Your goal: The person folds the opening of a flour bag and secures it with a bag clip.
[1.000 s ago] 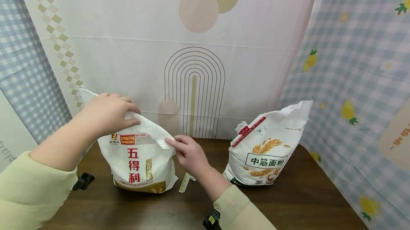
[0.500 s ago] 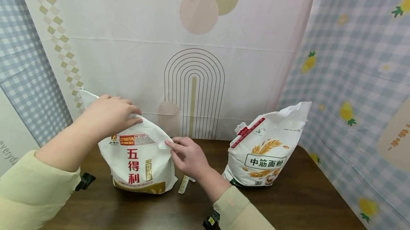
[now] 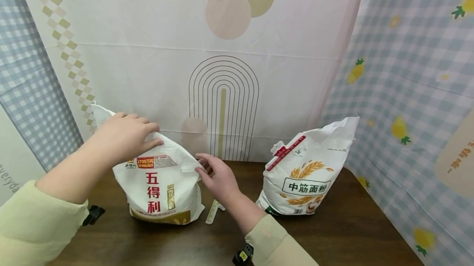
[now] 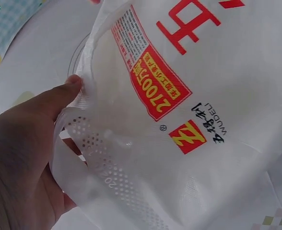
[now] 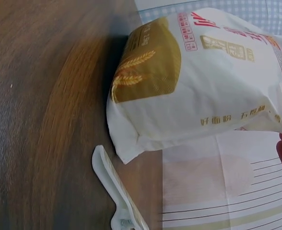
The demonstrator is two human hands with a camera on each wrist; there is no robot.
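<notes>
Bench (image 3: 274, 245): dark wood, carrying all items below.

Left bag (image 3: 163, 190): white, red lettering, standing on the bench; top folded along a slanting edge, left corner upright.

Right hand (image 3: 219, 179): at the bag's right top corner. Index finger, laid along the edge half a second ago, now raised clear and bent; thumb at the corner. Touching or pinching: cannot tell. Hold at this end is judged loosened, perhaps to regrip the fold.

Left hand (image 3: 127, 136): unchanged; grips the top edge, thumb in front, fingers behind. It probably bears most of the holding at present.

Loose clip (image 5: 114, 187): white and gold, lying on the bench just beside the bag's right base; not fitted.

Right bag (image 3: 307, 183): white, wheat print, well apart; red clip (image 3: 285, 152) slanting across its upper left side.

Backdrop (image 3: 155, 76): pale hanging cloth, behind everything.
</notes>
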